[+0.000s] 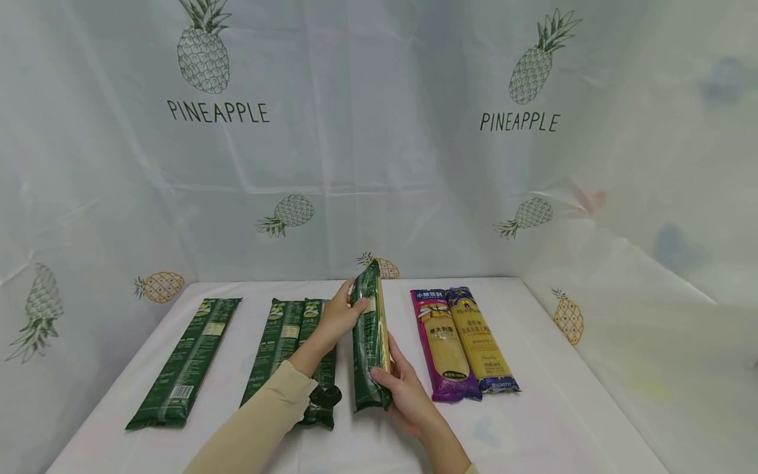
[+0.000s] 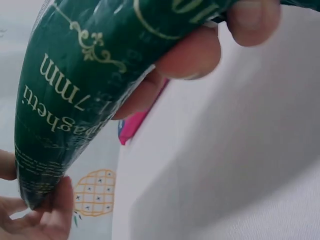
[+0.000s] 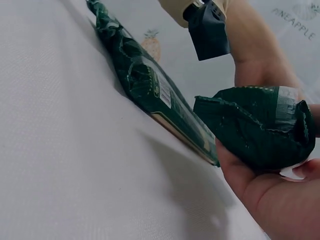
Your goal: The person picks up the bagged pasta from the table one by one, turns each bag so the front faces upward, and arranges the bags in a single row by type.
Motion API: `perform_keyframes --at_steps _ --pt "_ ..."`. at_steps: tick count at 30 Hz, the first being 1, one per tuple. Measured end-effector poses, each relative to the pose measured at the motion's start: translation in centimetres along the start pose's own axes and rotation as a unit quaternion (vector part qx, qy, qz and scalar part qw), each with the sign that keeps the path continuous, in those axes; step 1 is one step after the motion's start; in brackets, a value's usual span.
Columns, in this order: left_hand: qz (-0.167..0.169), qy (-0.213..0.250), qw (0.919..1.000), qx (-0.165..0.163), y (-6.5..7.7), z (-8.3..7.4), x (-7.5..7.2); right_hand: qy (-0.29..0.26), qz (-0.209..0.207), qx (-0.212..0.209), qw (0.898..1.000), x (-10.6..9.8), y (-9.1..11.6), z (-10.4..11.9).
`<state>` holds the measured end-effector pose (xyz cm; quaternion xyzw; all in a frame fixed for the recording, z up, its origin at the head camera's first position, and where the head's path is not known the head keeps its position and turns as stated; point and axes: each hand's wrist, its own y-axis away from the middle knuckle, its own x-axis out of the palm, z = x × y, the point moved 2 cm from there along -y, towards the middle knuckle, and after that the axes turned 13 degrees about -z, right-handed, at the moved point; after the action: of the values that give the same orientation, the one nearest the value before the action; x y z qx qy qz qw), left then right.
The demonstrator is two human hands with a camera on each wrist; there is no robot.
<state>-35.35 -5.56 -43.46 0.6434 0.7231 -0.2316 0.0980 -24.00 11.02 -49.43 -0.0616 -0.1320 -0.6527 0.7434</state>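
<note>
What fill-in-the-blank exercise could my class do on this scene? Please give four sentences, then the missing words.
1. The left hand and right hand hold a spaghetti packet whose main colour is ____.
2. Matching packets lying on the table number ____.
3. The purple packet and yellow packet lie to the person's ____ of the held one.
4. The fruit printed on the backdrop is the ____.

Missing words: green; three; right; pineapple.
</note>
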Motion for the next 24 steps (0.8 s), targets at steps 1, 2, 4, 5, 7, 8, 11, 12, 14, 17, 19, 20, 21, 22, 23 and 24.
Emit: perform_keyframes --at_steps 1,2,4,5,7,8,11,12,14,17,19,20,21,22,23,24 --pt "-0.007 -0.019 0.9996 0.017 0.0 -0.1 0.0 0.008 -0.004 -0.005 1.0 0.0 -0.1 0.0" --pt "-0.012 -0.037 0.9987 0.032 0.1 -0.2 0.0 0.015 -0.008 -0.01 1.0 0.0 -0.1 0.0" --pt "-0.023 -0.067 0.9957 0.059 0.3 -0.5 -0.1 0.034 -0.018 -0.02 0.999 0.0 -0.1 0.1" --pt "-0.028 -0.078 0.994 0.071 0.5 -0.7 -0.1 0.043 -0.023 -0.025 0.999 0.0 -0.1 0.1" --pt "-0.039 -0.093 0.9914 0.083 0.7 -1.0 -0.1 0.055 -0.028 -0.033 0.998 0.0 0.0 0.1" --pt "-0.04 -0.1 0.9905 0.085 0.8 -1.1 -0.1 0.06 -0.031 -0.037 0.997 0.0 0.0 0.1" --pt "-0.045 -0.105 0.9894 0.09 1.0 -1.6 -0.1 0.078 -0.039 -0.046 0.995 0.0 -0.1 0.2" --pt "-0.046 -0.105 0.9893 0.09 1.0 -1.7 0.0 0.085 -0.042 -0.049 0.994 0.0 -0.1 0.2" --pt "-0.045 -0.106 0.9889 0.094 1.0 -1.8 0.1 0.099 -0.048 -0.055 0.992 -0.1 -0.1 0.2" --pt "-0.041 -0.106 0.9878 0.107 0.9 -1.9 0.2 0.119 -0.056 -0.066 0.989 -0.2 -0.2 0.3" --pt "-0.035 -0.104 0.9874 0.114 0.9 -1.9 0.3 0.13 -0.059 -0.073 0.987 -0.2 -0.2 0.2" --pt "-0.032 -0.101 0.9874 0.118 0.9 -1.9 0.4 0.134 -0.06 -0.076 0.986 -0.2 -0.3 0.2" --pt "-0.028 -0.096 0.9877 0.12 0.9 -1.9 0.4 0.139 -0.061 -0.079 0.985 -0.2 -0.3 0.2" --pt "-0.026 -0.09 0.9881 0.122 0.9 -1.9 0.4 0.141 -0.06 -0.082 0.985 -0.2 -0.3 0.1" --pt "-0.024 -0.086 0.9885 0.122 0.9 -1.9 0.5 0.141 -0.059 -0.083 0.985 -0.2 -0.3 0.1" --pt "-0.024 -0.082 0.9891 0.12 0.9 -1.8 0.5 0.139 -0.057 -0.083 0.985 -0.2 -0.3 0.1"
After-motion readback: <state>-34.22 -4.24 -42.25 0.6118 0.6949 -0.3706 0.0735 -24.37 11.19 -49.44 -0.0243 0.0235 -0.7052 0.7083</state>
